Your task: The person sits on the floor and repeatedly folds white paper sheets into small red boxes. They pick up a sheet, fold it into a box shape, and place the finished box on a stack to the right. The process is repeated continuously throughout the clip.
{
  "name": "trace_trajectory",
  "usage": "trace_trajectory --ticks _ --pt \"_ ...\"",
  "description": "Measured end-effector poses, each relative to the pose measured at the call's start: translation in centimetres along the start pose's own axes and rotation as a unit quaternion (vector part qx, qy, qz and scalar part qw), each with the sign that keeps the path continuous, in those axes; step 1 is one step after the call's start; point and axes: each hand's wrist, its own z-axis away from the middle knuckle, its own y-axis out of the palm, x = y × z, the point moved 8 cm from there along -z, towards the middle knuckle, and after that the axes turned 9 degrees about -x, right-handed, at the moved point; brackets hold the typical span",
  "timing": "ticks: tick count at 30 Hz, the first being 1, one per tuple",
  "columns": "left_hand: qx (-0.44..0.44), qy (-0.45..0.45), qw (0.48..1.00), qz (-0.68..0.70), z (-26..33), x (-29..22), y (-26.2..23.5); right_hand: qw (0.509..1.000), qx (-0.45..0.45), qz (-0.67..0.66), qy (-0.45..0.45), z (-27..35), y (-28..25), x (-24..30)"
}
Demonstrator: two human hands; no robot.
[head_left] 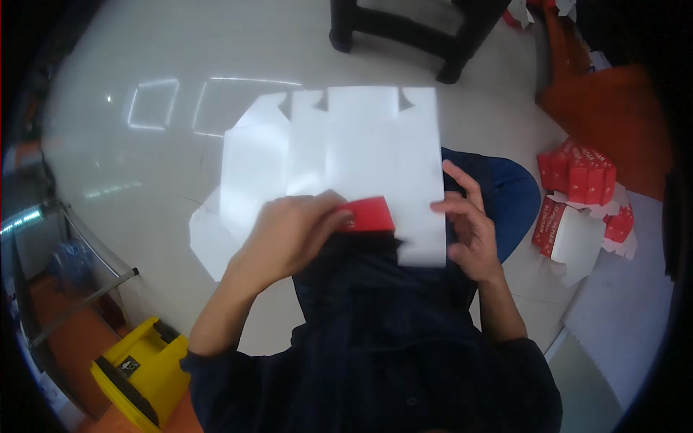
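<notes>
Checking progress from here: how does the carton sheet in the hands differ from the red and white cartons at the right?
The carton sheet lies flat and unfolded, white side up, with one red flap turned over; the cartons on the floor look folded up and stacked. The left hand and right hand hold the sheet; nothing touches the stack. Both are red and white card.

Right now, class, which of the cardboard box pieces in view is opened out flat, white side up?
The large carton blank held by both hands, left hand and right hand; the red cartons stacked at the right are folded.
</notes>
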Motion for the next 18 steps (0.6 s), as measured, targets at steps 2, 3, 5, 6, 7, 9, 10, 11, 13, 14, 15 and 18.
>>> trace_trajectory --ticks 2,3,5,6,7,9,10,11,13,14,15,18 --pt "0.024 -0.011 1.0 0.006 -0.4 -0.1 0.0 0.998 0.024 -0.046 0.023 -0.2 0.4 1.2" --pt "0.042 -0.001 0.999 0.027 -0.5 -0.3 0.2 0.999 0.036 0.003 0.009 -0.3 0.6 1.6" --pt "0.089 0.002 0.995 0.053 -0.6 -0.8 0.8 0.993 0.062 0.102 -0.018 -0.4 1.0 1.9" --pt "0.12 -0.001 0.991 0.059 -0.7 -1.5 1.1 0.99 0.04 0.114 -0.066 -1.0 1.6 3.0" --pt "0.15 -0.008 0.987 0.066 -0.8 -1.9 1.5 0.986 0.049 0.143 -0.067 -1.3 2.4 3.5" --pt "0.198 -0.013 0.979 0.055 -1.1 -2.9 1.8 0.975 0.068 0.2 -0.068 -1.6 3.7 4.4" --pt "0.223 -0.016 0.974 0.05 -1.0 -3.1 2.2 0.969 0.049 0.223 -0.095 -1.9 4.1 4.8" --pt "0.223 -0.019 0.971 0.084 -0.9 -3.0 2.2 0.971 0.014 0.217 -0.102 -1.7 3.6 4.8" --pt "0.217 -0.022 0.965 0.148 -0.7 -2.3 2.0 0.969 -0.057 0.207 -0.123 -1.5 2.3 4.6" --pt "0.203 -0.003 0.968 0.15 -0.8 -2.5 1.9 0.961 -0.052 0.23 -0.148 -1.5 2.2 5.0" --pt "0.19 0.015 0.97 0.153 -0.8 -2.5 2.0 0.958 -0.03 0.231 -0.167 -1.4 2.7 5.0" --pt "0.16 0.056 0.975 0.14 -1.1 -3.0 1.7 0.952 0.019 0.228 -0.201 -1.4 3.9 5.0"
